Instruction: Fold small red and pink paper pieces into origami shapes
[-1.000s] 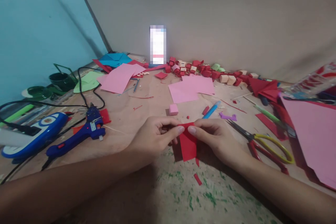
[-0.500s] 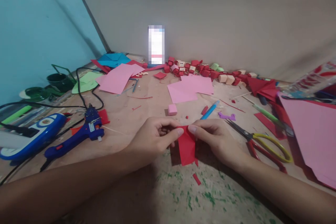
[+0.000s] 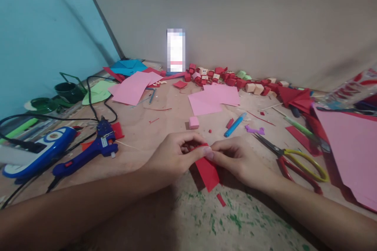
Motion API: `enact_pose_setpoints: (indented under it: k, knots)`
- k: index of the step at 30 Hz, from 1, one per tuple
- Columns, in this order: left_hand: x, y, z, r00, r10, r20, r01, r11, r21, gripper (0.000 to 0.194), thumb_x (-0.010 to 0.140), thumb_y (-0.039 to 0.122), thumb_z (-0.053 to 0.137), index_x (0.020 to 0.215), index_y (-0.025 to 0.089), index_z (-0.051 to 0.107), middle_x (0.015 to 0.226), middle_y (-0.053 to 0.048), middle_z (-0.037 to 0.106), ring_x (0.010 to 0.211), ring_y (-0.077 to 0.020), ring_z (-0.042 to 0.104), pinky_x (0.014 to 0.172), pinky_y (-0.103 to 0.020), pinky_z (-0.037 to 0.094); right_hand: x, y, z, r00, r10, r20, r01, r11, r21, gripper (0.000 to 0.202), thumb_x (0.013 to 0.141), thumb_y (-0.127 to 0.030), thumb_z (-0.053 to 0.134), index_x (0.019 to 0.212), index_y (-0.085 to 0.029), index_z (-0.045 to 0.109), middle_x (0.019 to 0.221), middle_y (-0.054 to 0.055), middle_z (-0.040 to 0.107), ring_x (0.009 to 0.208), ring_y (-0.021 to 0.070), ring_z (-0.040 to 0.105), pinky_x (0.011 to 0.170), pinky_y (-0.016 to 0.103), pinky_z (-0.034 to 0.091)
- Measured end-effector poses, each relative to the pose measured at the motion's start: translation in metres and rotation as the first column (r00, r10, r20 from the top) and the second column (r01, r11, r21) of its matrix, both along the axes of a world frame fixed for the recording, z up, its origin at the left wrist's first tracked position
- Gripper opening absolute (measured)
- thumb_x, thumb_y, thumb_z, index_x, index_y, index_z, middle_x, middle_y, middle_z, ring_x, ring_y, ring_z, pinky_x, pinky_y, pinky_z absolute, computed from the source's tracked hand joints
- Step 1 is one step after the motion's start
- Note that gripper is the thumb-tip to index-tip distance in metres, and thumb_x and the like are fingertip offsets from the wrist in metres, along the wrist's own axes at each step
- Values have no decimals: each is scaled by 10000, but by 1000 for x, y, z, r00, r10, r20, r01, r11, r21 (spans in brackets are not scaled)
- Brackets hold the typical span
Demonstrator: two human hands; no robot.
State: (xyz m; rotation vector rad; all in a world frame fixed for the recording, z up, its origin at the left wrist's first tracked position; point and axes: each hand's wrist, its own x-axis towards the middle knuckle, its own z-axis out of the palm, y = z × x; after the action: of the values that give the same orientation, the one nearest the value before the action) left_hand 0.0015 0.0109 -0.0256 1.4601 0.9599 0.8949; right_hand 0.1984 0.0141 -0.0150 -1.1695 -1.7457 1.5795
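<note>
A strip of red paper [image 3: 207,173] hangs down at a slant between my two hands, over the table. My left hand [image 3: 181,153] pinches its upper edge between thumb and fingers. My right hand [image 3: 235,157] grips the same edge, its thumb tip touching the left thumb. The curled fingers hide the paper's top part. Just beyond my hands stands a small pink paper cube [image 3: 193,122], with a blue pen [image 3: 235,124] to its right. A red paper scrap [image 3: 220,200] lies on the table below the strip.
Scissors [image 3: 282,153] with red and yellow handles lie right of my right hand. On the left are a blue glue gun [image 3: 88,155], a power strip [image 3: 39,151] and black cords. Pink sheets [image 3: 204,103], a lit phone [image 3: 176,51] and several small paper cubes [image 3: 241,83] occupy the back.
The red paper strip has tilted, its lower end swinging right and down. My hands have drawn together so that the thumbs meet at the paper's upper edge.
</note>
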Motion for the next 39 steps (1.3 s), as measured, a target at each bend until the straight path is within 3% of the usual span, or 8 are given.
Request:
enact_pose_setpoints:
  k: [11, 17, 21, 26, 28, 30, 35, 39]
  knots:
    - [-6, 6, 7, 928, 364, 75, -371, 919, 134, 156, 897, 272, 701, 795, 157, 728, 736, 1, 698, 668, -115, 629, 606, -197, 507, -1, -2, -11, 943, -177, -282, 100, 959, -267, 307, 881, -434, 760, 765, -149, 774, 657, 29, 677, 564, 101, 542, 551, 240, 391]
    - [-14, 12, 13, 800, 594, 87, -574, 716, 397, 123, 936, 253, 691, 852, 174, 732, 781, -3, 671, 691, -117, 599, 603, -221, 488, -3, -5, -11, 906, -236, -351, 103, 928, -359, 249, 870, -372, 796, 772, -143, 792, 740, 76, 753, 648, 117, 648, 652, 243, 489]
    - [-8, -3, 6, 919, 390, -58, -210, 610, 764, 68, 917, 166, 716, 890, 195, 772, 954, -37, 691, 742, -109, 603, 664, -238, 493, -4, -3, -9, 863, -188, -469, -3, 926, -377, 333, 904, -426, 756, 749, -133, 784, 706, 72, 734, 659, 130, 674, 669, 249, 502]
    - [-4, -14, -1, 932, 259, -253, 121, 436, 892, 58, 901, 159, 726, 935, 183, 767, 1042, -62, 726, 729, -122, 575, 669, -277, 464, -5, -3, -9, 839, -279, -468, 75, 910, -407, 299, 824, -353, 846, 666, -139, 709, 590, -11, 604, 543, 85, 552, 563, 223, 422]
    - [-5, -14, 2, 945, 235, -229, 92, 479, 873, 89, 879, 220, 770, 944, 161, 756, 1008, -71, 723, 724, -121, 577, 677, -270, 473, -4, -3, -9, 846, -295, -444, 104, 908, -406, 308, 808, -340, 858, 646, -137, 691, 567, -18, 581, 511, 80, 522, 519, 217, 384]
    - [-6, -13, 8, 957, 241, -161, -20, 609, 793, 187, 844, 290, 814, 936, 145, 739, 897, -51, 703, 685, -113, 562, 647, -252, 467, -4, -3, -9, 841, -305, -447, 115, 908, -404, 323, 818, -324, 847, 619, -139, 672, 545, -21, 571, 480, 77, 505, 494, 216, 360]
    - [-5, -3, 16, 961, 259, -99, -224, 935, 273, 165, 916, 315, 695, 860, 162, 724, 760, -11, 688, 632, -108, 570, 581, -220, 445, -3, -2, -13, 843, -283, -458, 99, 917, -385, 294, 840, -339, 825, 660, -151, 688, 624, 4, 628, 557, 103, 559, 567, 249, 412]
    - [-2, 2, 7, 996, 84, 18, -83, 996, -31, 232, 900, 377, 701, 872, 149, 734, 764, -10, 686, 633, -109, 569, 573, -218, 442, -1, -3, -11, 903, -241, -356, 129, 942, -311, 333, 818, -399, 838, 656, -149, 690, 599, 5, 619, 526, 96, 526, 523, 235, 379]
